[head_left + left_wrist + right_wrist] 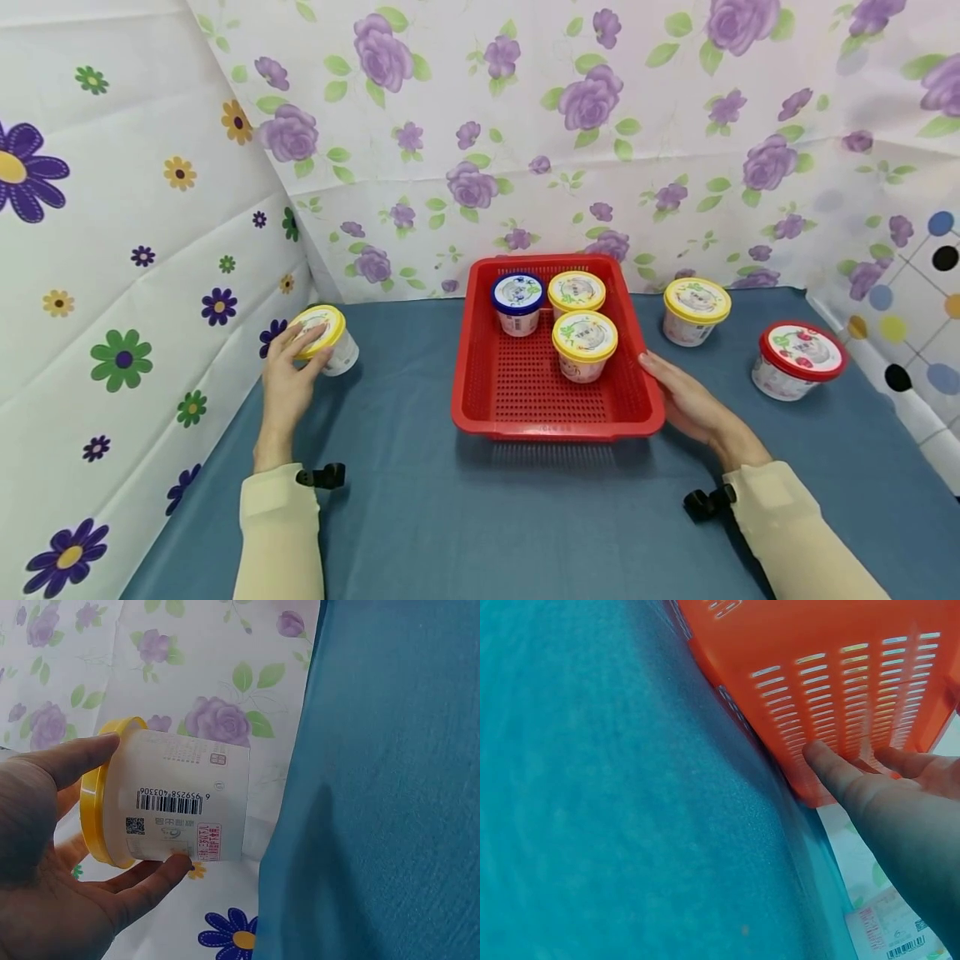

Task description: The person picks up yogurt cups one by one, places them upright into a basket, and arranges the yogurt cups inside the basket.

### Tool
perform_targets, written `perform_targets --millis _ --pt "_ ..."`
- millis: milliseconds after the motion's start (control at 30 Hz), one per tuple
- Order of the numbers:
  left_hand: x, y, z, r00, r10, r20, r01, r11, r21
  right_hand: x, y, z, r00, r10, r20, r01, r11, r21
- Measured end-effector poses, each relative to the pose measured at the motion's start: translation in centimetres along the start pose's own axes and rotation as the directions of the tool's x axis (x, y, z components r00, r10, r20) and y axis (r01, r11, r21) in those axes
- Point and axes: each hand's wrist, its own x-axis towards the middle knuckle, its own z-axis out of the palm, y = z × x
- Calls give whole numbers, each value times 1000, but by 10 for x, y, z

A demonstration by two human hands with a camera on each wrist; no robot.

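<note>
In the head view my left hand (288, 379) grips a paper tub with a yellow lid (341, 354), tilted, at the left side of the table. The left wrist view shows the tub's barcoded side (169, 776), with thumb and fingers round the lid end. My right hand (693, 408) touches the right side of a red plastic basket (472, 400). In the right wrist view, straight fingers (829, 765) lie against its slotted wall (810, 697). Inside the basket stand a blue-lidded tub (517, 304) and two yellow-lidded tubs (576, 292).
Right of the basket stand another yellow-lidded tub (696, 312) and a wider red-lidded tub (798, 362). A blue cloth (390, 500) covers the table. Flower-patterned sheets (450, 125) hang behind and to the left, with a dotted one (918, 333) at right.
</note>
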Motion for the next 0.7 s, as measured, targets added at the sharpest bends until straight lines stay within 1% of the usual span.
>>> perform_targets --millis 167,400,600,700 --pt "0 4 2 1000 15 6 -15 1000 -2 1 0 1 1000 6 -6 -6 1000 2" --pt "2 12 6 999 13 51 -12 1000 -9 1 0 0 1000 9 -9 -9 1000 -6" --pt "4 22 11 996 44 83 -40 998 -43 2 -1 -1 1000 -1 -8 0 1000 -8" --pt "4 29 15 993 66 96 -61 996 -58 2 -1 -1 1000 -4 -7 4 1000 -8"
